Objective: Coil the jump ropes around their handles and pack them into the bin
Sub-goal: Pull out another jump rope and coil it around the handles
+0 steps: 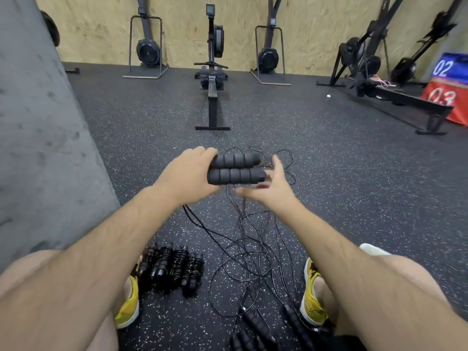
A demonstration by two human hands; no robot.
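While the left hand (188, 173) grips both handles (234, 168) together, the right hand (271, 188) — open, holding nothing — should wrap the cord (243, 224) snugly.

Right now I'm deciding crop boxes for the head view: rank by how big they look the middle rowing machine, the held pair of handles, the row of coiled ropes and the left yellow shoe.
1. Middle rowing machine, though it stands farthest away.
2. Row of coiled ropes.
3. Held pair of handles and left yellow shoe: too alike to rank, shoe partly hidden.
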